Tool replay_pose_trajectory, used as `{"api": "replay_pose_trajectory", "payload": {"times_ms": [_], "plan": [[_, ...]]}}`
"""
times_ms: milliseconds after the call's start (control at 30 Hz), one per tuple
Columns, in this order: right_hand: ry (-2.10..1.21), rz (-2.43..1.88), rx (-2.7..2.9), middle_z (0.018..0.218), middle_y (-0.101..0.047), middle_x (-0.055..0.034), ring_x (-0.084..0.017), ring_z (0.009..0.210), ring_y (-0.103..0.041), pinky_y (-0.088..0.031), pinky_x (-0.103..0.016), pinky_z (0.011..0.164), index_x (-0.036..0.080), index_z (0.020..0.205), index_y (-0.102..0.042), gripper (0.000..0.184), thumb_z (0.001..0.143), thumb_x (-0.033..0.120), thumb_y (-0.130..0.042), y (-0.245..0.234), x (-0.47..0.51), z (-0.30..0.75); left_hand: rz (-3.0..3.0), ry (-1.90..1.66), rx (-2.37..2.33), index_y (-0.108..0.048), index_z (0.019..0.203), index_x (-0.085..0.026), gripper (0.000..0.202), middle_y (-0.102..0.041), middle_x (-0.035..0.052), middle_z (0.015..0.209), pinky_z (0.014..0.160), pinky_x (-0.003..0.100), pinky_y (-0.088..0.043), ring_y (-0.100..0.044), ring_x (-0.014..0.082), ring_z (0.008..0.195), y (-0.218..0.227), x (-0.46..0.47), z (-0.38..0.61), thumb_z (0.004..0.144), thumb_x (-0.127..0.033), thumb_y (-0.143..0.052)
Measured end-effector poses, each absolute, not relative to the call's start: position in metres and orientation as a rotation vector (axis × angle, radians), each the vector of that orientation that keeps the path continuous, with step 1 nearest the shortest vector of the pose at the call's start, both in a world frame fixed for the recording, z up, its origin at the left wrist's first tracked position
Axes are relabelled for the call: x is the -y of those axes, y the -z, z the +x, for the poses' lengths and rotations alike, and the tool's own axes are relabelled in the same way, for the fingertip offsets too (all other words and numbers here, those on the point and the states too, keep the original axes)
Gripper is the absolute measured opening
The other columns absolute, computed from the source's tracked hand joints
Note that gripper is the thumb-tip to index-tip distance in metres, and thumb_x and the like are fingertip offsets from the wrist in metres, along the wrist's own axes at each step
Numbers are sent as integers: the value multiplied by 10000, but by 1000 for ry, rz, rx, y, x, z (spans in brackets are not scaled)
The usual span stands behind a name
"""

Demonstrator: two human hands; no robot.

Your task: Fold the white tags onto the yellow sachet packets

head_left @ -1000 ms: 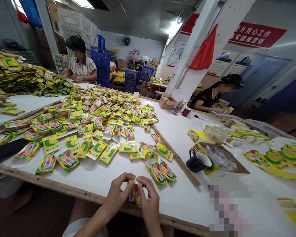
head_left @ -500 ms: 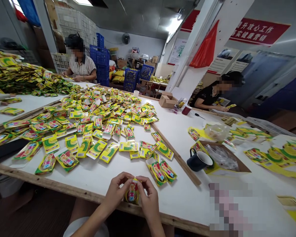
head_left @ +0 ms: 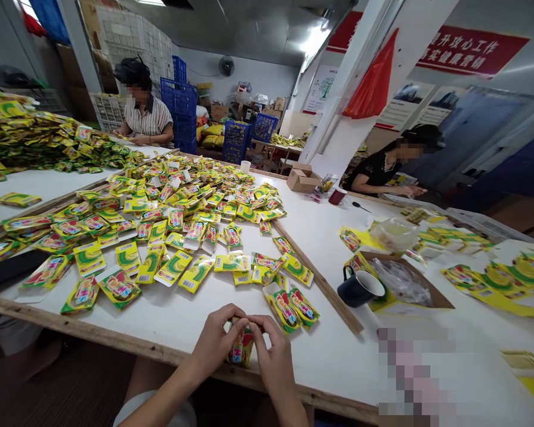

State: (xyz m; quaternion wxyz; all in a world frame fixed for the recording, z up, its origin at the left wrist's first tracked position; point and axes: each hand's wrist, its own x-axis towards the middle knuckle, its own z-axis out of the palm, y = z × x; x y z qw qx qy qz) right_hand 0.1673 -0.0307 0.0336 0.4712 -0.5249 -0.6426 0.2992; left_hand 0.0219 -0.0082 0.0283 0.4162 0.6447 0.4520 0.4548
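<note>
Close to the table's front edge, a small yellow-green printed candy box (head_left: 240,349) stands upright between my hands. My left hand (head_left: 219,333) is closed on its left upper side, thumb and fingers at the top end. My right hand (head_left: 269,339) pinches the same top end from the right, so the fingertips of both hands meet there. The fingers hide the box's upper edge. Just beyond my right hand lie two similar boxes (head_left: 289,308) side by side, with more boxes (head_left: 191,274) scattered further left.
A wooden strip (head_left: 323,281) divides the white table. Right of it are a dark mug (head_left: 360,287) and an open carton (head_left: 404,284) holding clear plastic bags. A big heap of boxes (head_left: 191,196) lies ahead. Co-workers sit at the far left (head_left: 146,115) and right (head_left: 382,166).
My fingertips have shifted slightly over the top of the box, which both hands still hold. The right co-worker's hands have moved. A hand at the far left has left the view.
</note>
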Motion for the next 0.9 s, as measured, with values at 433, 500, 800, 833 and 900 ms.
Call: {"api": "replay_pose_trajectory", "payload": {"times_ms": [433, 500, 800, 833, 900], "plan": [[-770, -1316, 1523, 864, -689, -44, -183, 806, -639, -485, -255, 741, 187, 902, -654, 162, 906, 295, -533, -23, 34, 173, 1352, -1158, -1087, -661, 932, -187, 200, -690, 48, 889, 759, 282, -496, -631, 200, 844, -8, 19, 13, 884, -352, -561], [-789, -1296, 1507, 884, -691, -44, -184, 823, -642, -489, -255, 752, 193, 917, -660, 151, 897, 291, -547, -20, 36, 172, 1425, -1166, -1064, -677, 930, -193, 182, -682, 48, 900, 793, 288, -491, -630, 199, 872, -8, 19, 9, 894, -318, -550], [-728, -1357, 1425, 910, -714, -58, -208, 854, -670, -528, -262, 760, 215, 917, -678, 213, 883, 368, -534, -17, 54, 179, 1743, -1152, -1075, -641, 1029, -218, 170, -654, 68, 998, 854, 313, -492, -615, 201, 946, -10, 18, -2, 909, -274, -533], [-664, -1412, 1410, 910, -718, -59, -212, 849, -674, -532, -256, 748, 218, 907, -684, 234, 876, 393, -531, -22, 60, 195, 1788, -1160, -1146, -617, 1064, -224, 185, -649, 70, 1041, 876, 325, -486, -606, 208, 979, -10, 13, -8, 910, -280, -532], [-567, -1556, 1400, 888, -725, -54, -212, 801, -686, -542, -235, 696, 227, 885, -699, 273, 852, 447, -539, -33, 76, 242, 1889, -1184, -1378, -568, 1125, -228, 231, -629, 82, 1117, 925, 370, -463, -580, 234, 1053, -10, -4, -24, 902, -282, -536]]}}
